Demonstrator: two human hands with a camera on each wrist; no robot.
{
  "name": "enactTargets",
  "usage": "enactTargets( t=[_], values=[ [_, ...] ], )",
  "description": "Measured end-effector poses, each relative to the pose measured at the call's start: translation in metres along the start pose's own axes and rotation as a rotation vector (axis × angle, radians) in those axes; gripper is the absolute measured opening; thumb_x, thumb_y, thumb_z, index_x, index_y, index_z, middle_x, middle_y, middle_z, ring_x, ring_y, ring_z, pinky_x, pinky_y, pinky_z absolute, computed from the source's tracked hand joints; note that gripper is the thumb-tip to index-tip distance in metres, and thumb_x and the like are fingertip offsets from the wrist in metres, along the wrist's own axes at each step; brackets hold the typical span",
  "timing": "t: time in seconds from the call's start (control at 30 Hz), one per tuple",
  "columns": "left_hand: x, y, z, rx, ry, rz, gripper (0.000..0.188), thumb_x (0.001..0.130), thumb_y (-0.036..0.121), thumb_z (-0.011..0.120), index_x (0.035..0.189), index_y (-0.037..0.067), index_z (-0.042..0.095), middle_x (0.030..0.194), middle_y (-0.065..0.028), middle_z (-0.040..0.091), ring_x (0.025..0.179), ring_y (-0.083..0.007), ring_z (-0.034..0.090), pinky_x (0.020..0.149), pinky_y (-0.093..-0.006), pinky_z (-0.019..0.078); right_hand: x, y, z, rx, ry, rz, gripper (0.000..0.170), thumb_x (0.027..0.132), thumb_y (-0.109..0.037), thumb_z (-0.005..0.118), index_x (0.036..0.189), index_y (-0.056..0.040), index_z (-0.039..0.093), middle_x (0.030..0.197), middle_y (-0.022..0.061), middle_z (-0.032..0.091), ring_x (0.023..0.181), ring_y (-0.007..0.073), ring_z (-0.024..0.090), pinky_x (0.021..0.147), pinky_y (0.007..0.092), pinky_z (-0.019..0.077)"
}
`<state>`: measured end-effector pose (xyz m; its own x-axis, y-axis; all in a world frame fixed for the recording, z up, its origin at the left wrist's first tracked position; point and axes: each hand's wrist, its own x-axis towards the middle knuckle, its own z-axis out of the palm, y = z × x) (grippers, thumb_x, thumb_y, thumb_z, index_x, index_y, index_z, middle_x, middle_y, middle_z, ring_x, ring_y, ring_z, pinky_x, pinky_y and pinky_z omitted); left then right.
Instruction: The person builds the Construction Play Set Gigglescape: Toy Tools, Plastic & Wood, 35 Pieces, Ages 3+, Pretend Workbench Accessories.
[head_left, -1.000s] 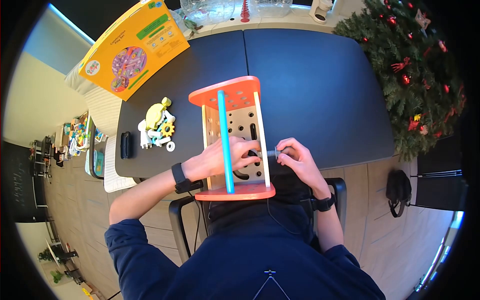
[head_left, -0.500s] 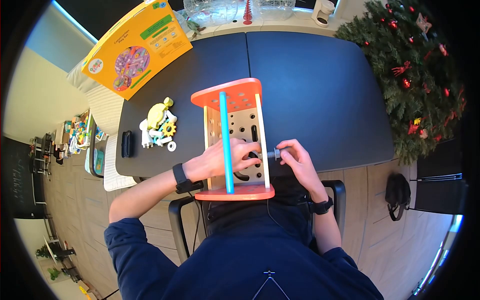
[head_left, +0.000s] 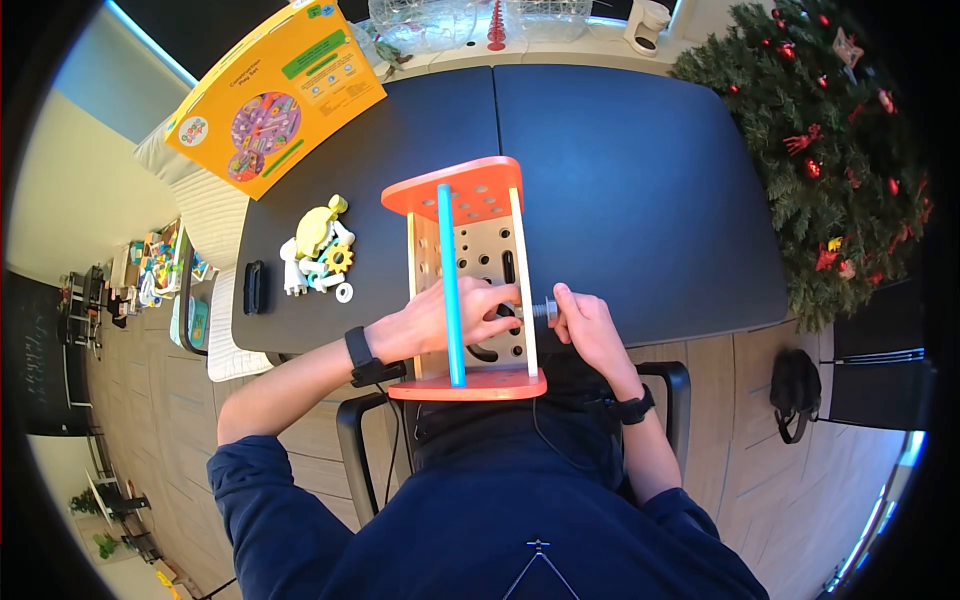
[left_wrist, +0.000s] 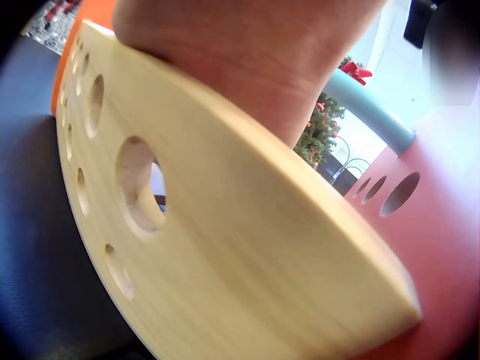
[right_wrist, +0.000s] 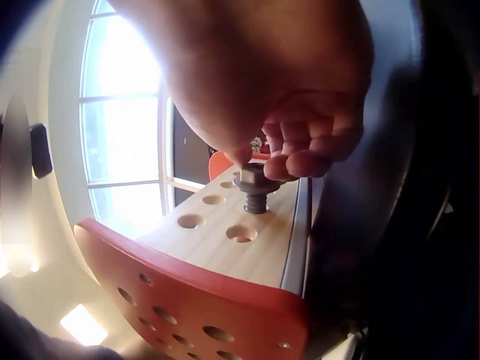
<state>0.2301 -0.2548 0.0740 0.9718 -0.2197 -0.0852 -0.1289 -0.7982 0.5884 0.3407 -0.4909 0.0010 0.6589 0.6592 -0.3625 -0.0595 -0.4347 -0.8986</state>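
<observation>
The grey bolt (right_wrist: 256, 201) pokes through a hole in one wood side (right_wrist: 169, 236) of the toy toolbox (head_left: 470, 387). Your right wrist view shows its chunky head with flat sides and the bumpy thread under it. The head view shows more of the toolbox, with its red ends and blue rod (head_left: 450, 260). Your left wrist view can't see the bolt, just the outside of the other wood side (left_wrist: 247, 247), full of round holes.

Your right grip (head_left: 595, 335) pinches the bolt's head, thumb on one side and fingers on the other. The thread points away from that grip, into the wood. Your left grip (head_left: 440, 318) reaches inside the toolbox, fingers bent by the bolt's inner end. I can't tell if it pinches anything. Your left wrist lies over the top edge of the wood.

On the left part of the desk (head_left: 620, 180) are a pile of toy parts (head_left: 313, 232), a black case (head_left: 254, 287) and a big yellow box (head_left: 330, 105).
</observation>
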Motion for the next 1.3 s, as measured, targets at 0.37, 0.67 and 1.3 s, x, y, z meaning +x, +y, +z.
enactTargets(
  t=[0.37, 0.67, 1.3],
  values=[
    [-0.001, -0.001, -0.002, -0.005, -0.003, 0.005, 0.034, 0.101, 0.031, 0.074, 0.130, 0.015, 0.068, 0.073, -0.0078, 0.067, 0.069, -0.0308, 0.069, 0.064, -0.0462, 0.0539, -0.007, 0.007, -0.004, 0.461, -0.128, -0.360, 0.010, 0.104, -0.004, 0.070, 0.112, -0.0073, 0.065, 0.124, 0.0035, 0.062, 0.113, 0.0116, 0.062, 0.094, 0.0291, 0.0531],
    [0.000, -0.001, -0.002, 0.009, -0.032, -0.022, 0.035, 0.101, 0.033, 0.074, 0.130, 0.015, 0.068, 0.074, -0.0082, 0.068, 0.070, -0.0309, 0.070, 0.064, -0.0466, 0.0544, -0.004, -0.002, 0.007, 0.124, 0.004, -0.036, 0.028, 0.115, -0.027, 0.059, 0.102, -0.0031, 0.065, 0.070, -0.0020, 0.059, 0.065, 0.0109, 0.059, 0.064, 0.0289, 0.0493],
    [0.001, -0.001, 0.000, 0.042, -0.034, -0.007, 0.032, 0.102, 0.035, 0.073, 0.127, 0.015, 0.068, 0.074, -0.0103, 0.069, 0.070, -0.0338, 0.071, 0.065, -0.0482, 0.0561, 0.002, 0.004, 0.001, -0.030, -0.045, -0.017, 0.025, 0.114, -0.023, 0.057, 0.110, 0.0003, 0.065, 0.084, 0.0020, 0.065, 0.069, 0.0121, 0.063, 0.068, 0.0293, 0.0516]
  ],
)
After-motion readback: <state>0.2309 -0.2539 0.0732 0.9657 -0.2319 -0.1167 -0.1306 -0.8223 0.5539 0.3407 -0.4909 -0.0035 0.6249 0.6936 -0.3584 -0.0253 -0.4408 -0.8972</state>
